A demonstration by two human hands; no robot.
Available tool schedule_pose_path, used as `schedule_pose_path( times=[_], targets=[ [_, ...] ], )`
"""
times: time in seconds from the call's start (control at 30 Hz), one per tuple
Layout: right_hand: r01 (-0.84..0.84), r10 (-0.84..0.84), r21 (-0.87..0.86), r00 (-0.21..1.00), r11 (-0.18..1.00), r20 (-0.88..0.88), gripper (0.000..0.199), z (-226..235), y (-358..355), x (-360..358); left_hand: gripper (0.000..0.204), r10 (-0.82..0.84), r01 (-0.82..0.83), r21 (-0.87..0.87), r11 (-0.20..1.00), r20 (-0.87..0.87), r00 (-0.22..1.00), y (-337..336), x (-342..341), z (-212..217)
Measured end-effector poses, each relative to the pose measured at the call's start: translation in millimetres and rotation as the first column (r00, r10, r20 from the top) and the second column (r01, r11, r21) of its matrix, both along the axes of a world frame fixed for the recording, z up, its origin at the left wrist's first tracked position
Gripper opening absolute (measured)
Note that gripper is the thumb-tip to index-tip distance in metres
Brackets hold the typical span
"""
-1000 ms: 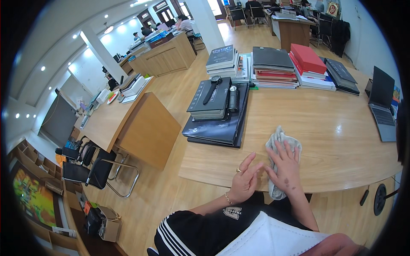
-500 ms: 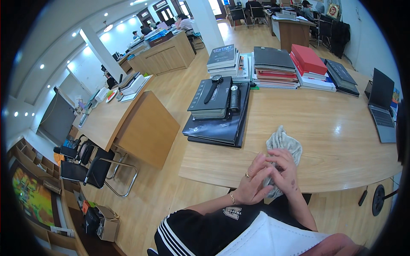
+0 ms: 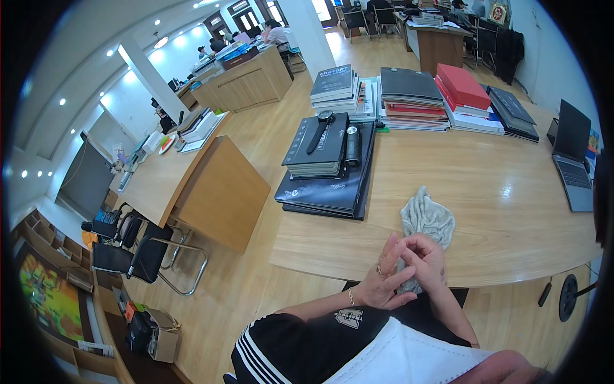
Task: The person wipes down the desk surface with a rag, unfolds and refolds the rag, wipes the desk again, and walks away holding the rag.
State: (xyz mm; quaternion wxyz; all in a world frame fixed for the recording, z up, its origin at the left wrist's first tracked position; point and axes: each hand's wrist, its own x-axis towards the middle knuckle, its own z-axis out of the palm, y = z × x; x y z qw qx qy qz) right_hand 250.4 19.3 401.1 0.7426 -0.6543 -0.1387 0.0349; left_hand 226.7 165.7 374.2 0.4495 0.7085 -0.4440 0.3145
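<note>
Both my hands meet above the desk's front edge, fingertips touching, in front of a crumpled grey cloth (image 3: 430, 219). My left hand (image 3: 385, 280) is open, fingers stretched out, with a ring on one finger and a bracelet at the wrist. My right hand (image 3: 428, 261) is closed, its fingers curled in against the left fingers; what they hold, if anything, is hidden. The cloth lies on the desk (image 3: 505, 237), and its lower part shows between and below my hands at the edge.
To the left, black folders (image 3: 326, 192) carry a thick black book (image 3: 313, 146), a wristwatch (image 3: 320, 131) and a dark cylinder (image 3: 352, 146). Book stacks (image 3: 412, 96) and a red box (image 3: 462, 86) line the back. An open laptop (image 3: 572, 160) stands right. People sit farther off.
My right fingers have curled in from lying stretched over the left ones. My left hand has turned slightly, its fingers pointing more upward. The cloth lies much as before.
</note>
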Motion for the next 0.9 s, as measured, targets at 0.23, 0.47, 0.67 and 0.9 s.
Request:
schedule_pose_path(
  times=[0.23,0.47,0.67,0.9],
  targets=[
    [-0.001,0.001,0.008,0.996,1.0,0.088,0.008,-5,-1,1,0.073,-0.005,0.005,0.003,1.0,-0.01,1.0,0,0,-2],
    [0.01,-0.002,-0.053,0.99,0.999,0.138,0.006,-2,-2,2,0.073,-0.012,0.012,-0.002,1.0,-0.007,1.0,0,1,-2],
    [0.035,-0.02,-0.087,0.986,0.996,0.167,0.007,3,-3,1,0.074,-0.027,0.027,0.004,1.0,-0.003,1.0,0,2,-4],
    [0.265,-0.114,-0.283,0.883,0.922,0.456,0.016,10,-3,0,0.073,-0.023,0.023,-0.001,1.0,-0.017,1.0,-1,1,0]
  ],
)
